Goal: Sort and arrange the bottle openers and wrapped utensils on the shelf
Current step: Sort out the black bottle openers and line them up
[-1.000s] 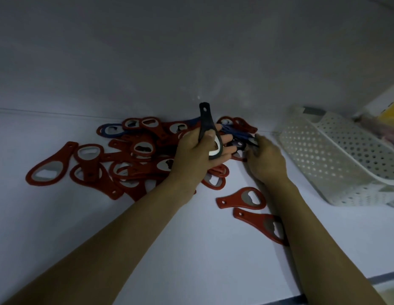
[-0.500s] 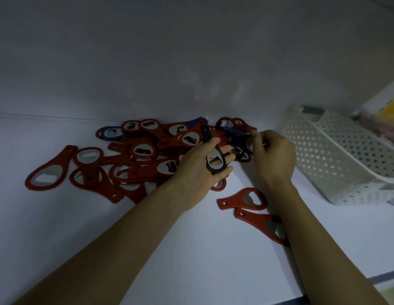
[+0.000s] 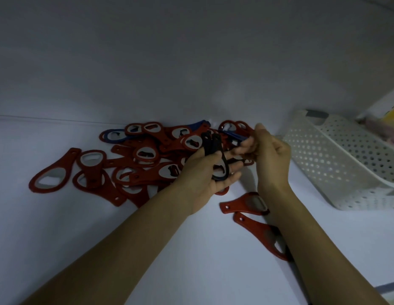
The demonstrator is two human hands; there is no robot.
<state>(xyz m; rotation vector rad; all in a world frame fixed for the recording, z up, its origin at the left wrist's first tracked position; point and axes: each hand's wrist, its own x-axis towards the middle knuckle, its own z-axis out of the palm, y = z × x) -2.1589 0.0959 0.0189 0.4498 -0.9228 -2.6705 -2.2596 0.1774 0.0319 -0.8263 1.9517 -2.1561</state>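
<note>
A heap of red bottle openers (image 3: pixel 147 155) lies on the white shelf (image 3: pixel 59 238) against the back wall, with blue openers (image 3: pixel 112 136) mixed in at its far edge. My left hand (image 3: pixel 204 181) hovers over the heap's right side and grips two black bottle openers (image 3: pixel 215 148), handles pointing away from me. My right hand (image 3: pixel 270 159) is just right of it, fingers loosely curled and blurred, with nothing visible in them. Two more red openers (image 3: pixel 242 204) lie apart, partly under my right forearm.
A white perforated basket (image 3: pixel 336 164) stands tilted at the right on the shelf. Behind it are blurred pinkish items (image 3: pixel 372 128) and something yellow (image 3: pixel 391 111). The shelf's front edge (image 3: pixel 387 289) shows at the lower right.
My right hand lifted from the heap's right side toward my left hand. My left hand went from one black opener to two, and turned palm up.
</note>
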